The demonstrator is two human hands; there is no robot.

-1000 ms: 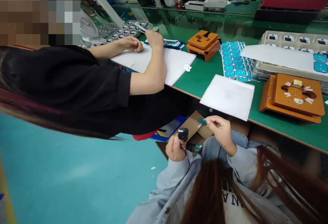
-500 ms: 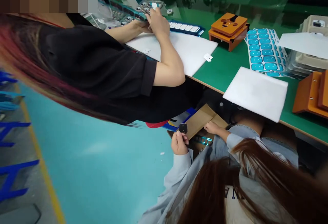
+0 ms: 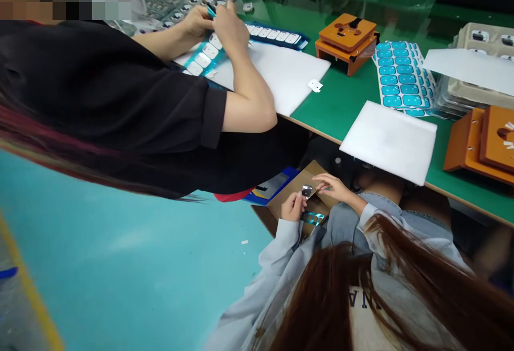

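Below the green counter [image 3: 341,110] edge, the left hand [image 3: 293,207] pinches a small silvery-dark square part [image 3: 307,191] in its fingers, held over an open brown cardboard box [image 3: 293,193]. The right hand [image 3: 333,188] has its fingers narrowed on the part's other side (touching it). A co-worker's black sleeve [image 3: 160,110] crowds the left; teal floor [image 3: 120,265] lies open.

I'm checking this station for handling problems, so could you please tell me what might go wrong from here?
1. The left hand pinches the small shiny part by its edge, off the bench and above an open cardboard box; a slip could drop it there.
2. The right hand fingers touch the part, so smudges seem possible.
3. The white sheet overhangs the bench edge and could be knocked off.
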